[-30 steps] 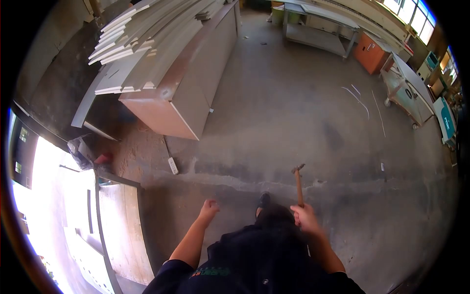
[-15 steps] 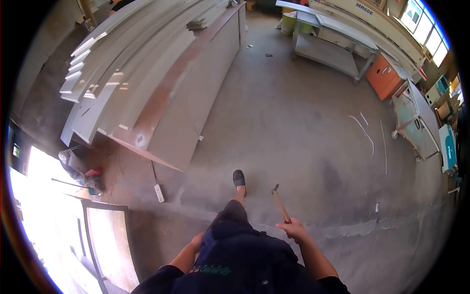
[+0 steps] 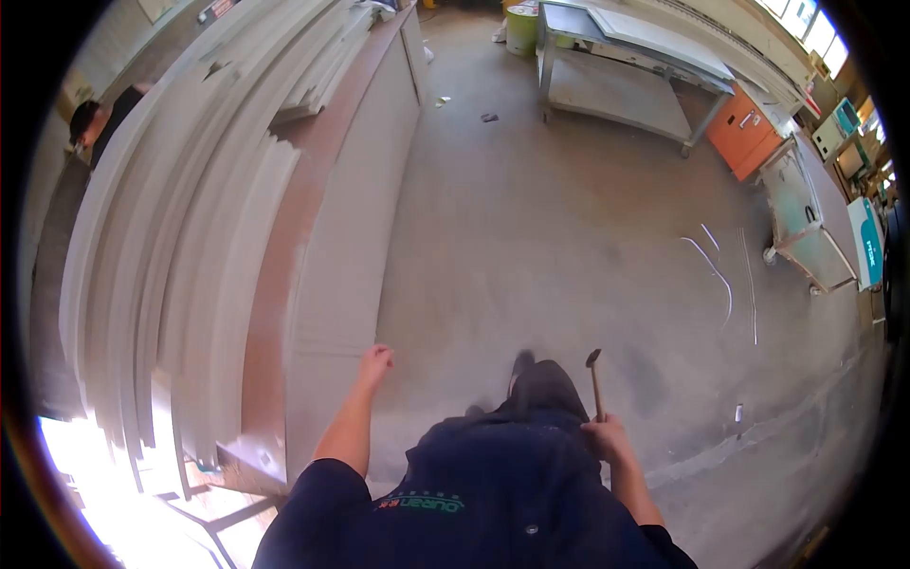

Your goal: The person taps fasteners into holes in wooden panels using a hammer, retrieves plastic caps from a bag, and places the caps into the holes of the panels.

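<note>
The right hand (image 3: 608,438) clamps the hammer (image 3: 597,387) right of the long bench (image 3: 349,218), seemingly a carrying step calling for steady hold; beside this bench, the left hand's (image 3: 376,362) grip I cannot tell.

L hand (image 3: 377,362) has long bench (image 3: 349,218) & stacked boards (image 3: 156,284) blocking its L; I see open flr (image 3: 531,228) ahead, btwn bench & wheeled cart (image 3: 791,194), thin strips (image 3: 749,284) nr cart.

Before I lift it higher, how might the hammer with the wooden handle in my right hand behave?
The hammer probably feels top-heavy: its dark head sits atop a slim handle. That straight handle looks stiff. Gripped low by your right hand, it might tip if loosened.
</note>
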A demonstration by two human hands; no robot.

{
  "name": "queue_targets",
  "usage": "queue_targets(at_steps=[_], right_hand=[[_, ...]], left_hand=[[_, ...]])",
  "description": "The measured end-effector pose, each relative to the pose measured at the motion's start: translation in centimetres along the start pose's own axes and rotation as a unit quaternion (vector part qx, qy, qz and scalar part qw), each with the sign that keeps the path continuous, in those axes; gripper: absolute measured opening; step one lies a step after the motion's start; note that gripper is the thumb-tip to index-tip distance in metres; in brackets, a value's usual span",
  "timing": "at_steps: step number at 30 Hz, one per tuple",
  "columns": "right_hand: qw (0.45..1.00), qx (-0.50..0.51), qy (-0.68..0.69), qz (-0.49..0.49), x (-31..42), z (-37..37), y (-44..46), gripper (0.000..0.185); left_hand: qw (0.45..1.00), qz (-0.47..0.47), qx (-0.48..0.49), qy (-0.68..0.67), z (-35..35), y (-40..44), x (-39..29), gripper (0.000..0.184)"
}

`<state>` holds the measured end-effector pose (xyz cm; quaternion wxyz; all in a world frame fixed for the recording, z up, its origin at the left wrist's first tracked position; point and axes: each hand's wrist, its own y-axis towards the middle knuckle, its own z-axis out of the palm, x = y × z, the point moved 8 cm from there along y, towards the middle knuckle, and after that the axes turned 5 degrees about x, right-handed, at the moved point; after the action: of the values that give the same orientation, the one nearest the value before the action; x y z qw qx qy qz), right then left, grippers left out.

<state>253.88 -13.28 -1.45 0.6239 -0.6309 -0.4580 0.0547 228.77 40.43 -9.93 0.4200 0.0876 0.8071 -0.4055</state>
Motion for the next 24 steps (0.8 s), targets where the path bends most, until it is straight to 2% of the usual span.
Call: queue_targets(at_steps=[2,5,7,9,11,13,17,22,24], right_hand=[[0.999,-0.046,0.001,-0.007,7.0,-1.2,4.1,0.015],[0.998,-0.052,0.045,0.004,15.0,-2.2,13.0,0.013],[0.999,-0.041,0.007,0.013,22.2,-2.7,18.5,0.018],[0.999,-0.037,-0.025,0.017,28.9,-2.7,23.3,0.019],[0.998,-0.001,-0.061,-0.008,38.3,-2.4,26.6,0.019],[0.99,0.019,-0.125,-0.059,48.4,-1.6,29.3,0.017],[0.972,0.04,-0.186,-0.139,66.2,0.3,35.6,0.023],[0.968,0.03,-0.179,-0.172,80.3,3.8,45.9,0.02],[0.982,0.024,-0.143,-0.122,84.3,5.2,48.1,0.018]], left_hand=[[1.0,0.015,-0.006,0.002,0.0,5.2,-7.5,0.027],[1.0,-0.016,-0.02,0.01,1.1,12.8,-11.4,0.026],[0.996,-0.061,-0.004,0.062,2.3,17.5,-8.5,0.025],[0.995,-0.068,0.014,0.074,3.7,20.2,-5.2,0.026],[0.978,-0.179,0.066,0.088,5.0,19.7,-6.9,0.028],[0.967,-0.236,0.048,0.084,5.3,20.7,-8.0,0.029],[0.962,-0.27,0.037,0.025,6.1,27.2,-11.4,0.034],[0.955,-0.283,0.065,0.068,5.6,43.5,-18.1,0.035],[0.957,-0.267,0.083,0.081,4.7,54.6,-23.2,0.03]])
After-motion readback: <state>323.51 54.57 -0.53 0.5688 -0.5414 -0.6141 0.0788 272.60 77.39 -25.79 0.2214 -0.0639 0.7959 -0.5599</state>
